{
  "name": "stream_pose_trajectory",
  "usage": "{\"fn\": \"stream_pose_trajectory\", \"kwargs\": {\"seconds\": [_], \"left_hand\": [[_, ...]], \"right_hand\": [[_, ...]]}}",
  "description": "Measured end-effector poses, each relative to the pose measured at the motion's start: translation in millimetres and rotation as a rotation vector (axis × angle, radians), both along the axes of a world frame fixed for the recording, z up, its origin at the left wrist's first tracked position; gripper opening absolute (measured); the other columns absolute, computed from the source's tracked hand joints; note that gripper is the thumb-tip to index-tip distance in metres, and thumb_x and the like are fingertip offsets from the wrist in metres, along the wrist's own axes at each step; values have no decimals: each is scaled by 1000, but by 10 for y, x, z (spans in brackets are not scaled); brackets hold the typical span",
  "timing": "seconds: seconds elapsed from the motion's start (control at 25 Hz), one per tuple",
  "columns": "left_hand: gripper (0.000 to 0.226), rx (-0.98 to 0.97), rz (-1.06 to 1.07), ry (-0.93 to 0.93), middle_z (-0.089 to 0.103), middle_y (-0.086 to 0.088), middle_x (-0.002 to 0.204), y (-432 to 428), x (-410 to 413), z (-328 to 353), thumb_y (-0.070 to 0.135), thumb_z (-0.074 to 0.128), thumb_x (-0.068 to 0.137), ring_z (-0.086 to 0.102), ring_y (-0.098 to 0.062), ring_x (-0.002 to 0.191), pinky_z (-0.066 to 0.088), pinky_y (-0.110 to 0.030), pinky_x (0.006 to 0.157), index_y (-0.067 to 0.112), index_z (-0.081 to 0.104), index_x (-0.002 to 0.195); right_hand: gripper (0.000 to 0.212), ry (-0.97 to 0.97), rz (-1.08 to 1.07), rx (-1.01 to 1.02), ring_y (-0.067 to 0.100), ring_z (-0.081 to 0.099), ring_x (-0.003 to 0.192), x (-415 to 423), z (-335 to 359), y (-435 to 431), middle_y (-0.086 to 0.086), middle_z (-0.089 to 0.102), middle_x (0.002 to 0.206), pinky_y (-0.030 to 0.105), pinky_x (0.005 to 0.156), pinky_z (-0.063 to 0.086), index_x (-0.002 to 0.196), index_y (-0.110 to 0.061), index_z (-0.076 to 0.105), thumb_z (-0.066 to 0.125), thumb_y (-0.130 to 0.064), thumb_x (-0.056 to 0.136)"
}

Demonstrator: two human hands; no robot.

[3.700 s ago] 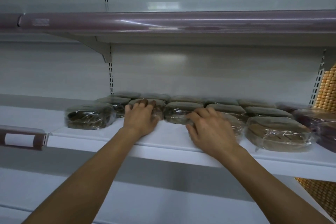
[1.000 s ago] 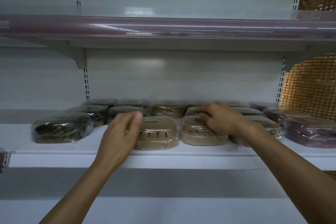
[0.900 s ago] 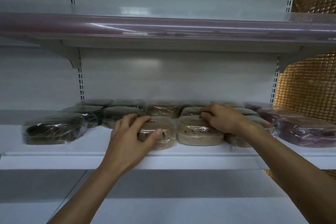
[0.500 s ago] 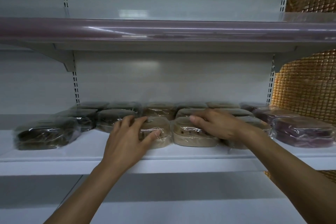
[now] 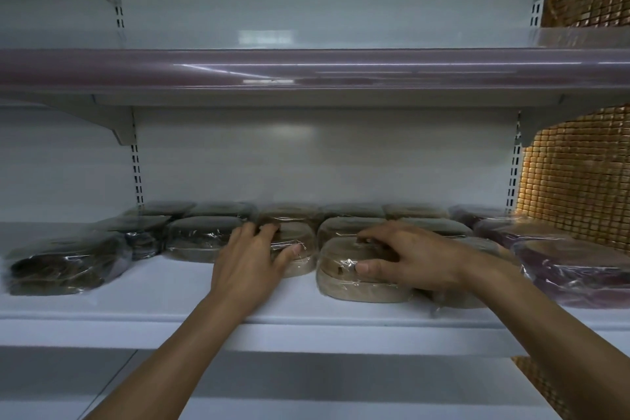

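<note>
Over the last second the left hand (image 5: 250,261) has been sliding from the side of its tan film-wrapped pack (image 5: 304,268) onto the top. It is now lying there with fingers spread and fairly straight, thumb out along the pack's front face, pressing rather than gripping. That pack is now sitting back from the front tan pack (image 5: 344,286), just to its left and apart from it, where the two were level before. The right hand (image 5: 414,261) has been coming forward off the row behind and is pinching the front tan pack, fingers curled on its top and thumb against its front wall. So the row is probably being straightened, with this pack next to go back. It is standing on the white shelf (image 5: 306,317), nearest the lip. Behind it more tan packs are crowding the back panel, leaving little room to push into. Far to its left a dark wrapped pack (image 5: 58,266) is lying alone, and to its right the purple packs (image 5: 579,269) are sitting close to the wrist. The film glare makes the contents hard to tell. Above it the upper shelf (image 5: 306,68) is overhanging, and a woven mat (image 5: 572,181) is hanging up and to the right.
</note>
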State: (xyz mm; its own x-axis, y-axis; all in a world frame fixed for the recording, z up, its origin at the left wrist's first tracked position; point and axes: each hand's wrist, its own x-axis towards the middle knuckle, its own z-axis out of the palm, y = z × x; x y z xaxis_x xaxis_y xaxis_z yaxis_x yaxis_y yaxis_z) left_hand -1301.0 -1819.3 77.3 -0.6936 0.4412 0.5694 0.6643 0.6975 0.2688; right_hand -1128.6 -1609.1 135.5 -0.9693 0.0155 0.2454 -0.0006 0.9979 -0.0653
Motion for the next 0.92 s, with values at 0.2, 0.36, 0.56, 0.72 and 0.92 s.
{"fn": "stream_pose_trajectory", "kwargs": {"seconds": [0.2, 0.36, 0.56, 0.72, 0.92], "left_hand": [[47, -139, 89, -33, 58, -1, 126, 181, 20, 143, 64, 33, 97, 46, -24, 126, 19, -48, 113, 31, 60, 119], [28, -39, -149, -64, 64, 0, 125, 424, 136, 474, 39, 41, 102, 54, -24, 119, 38, -38, 104, 27, 66, 109], [32, -191, -323, -260, 61, -5, 128, 1057, -164, 653, 34, 35, 106, 53, -21, 105, 41, -32, 87, 19, 61, 116], [40, -320, -219, -243, 48, -10, 146, 1392, -565, 650, 28, 37, 104, 47, -28, 127, 34, -36, 107, 13, 51, 137], [50, -372, -194, -291, 33, -6, 158, 1584, -636, 682, 27, 44, 101, 32, -28, 143, 16, -37, 120, 18, 39, 150]], "right_hand": [[52, 4, 36, -93, 7, 52, 120, -12, 143, 83, -12, 57, 131, 26, 100, 39, 132, -31, 56, 38, -62, 95], [49, -39, -105, -13, 17, 40, 137, -419, 346, 334, -5, 43, 149, 30, 111, 31, 145, -29, 43, 40, -51, 101], [42, -172, -207, -36, 22, 43, 132, -794, 431, 579, 3, 43, 150, 35, 108, 32, 143, -19, 46, 32, -36, 106], [43, -239, -237, -63, 24, 40, 135, -965, 385, 737, 6, 41, 151, 36, 111, 30, 144, -15, 45, 38, -16, 102], [48, -240, -221, -124, 25, 37, 137, -1078, 364, 798, 8, 36, 154, 34, 108, 31, 147, -11, 40, 41, -10, 98]]}}
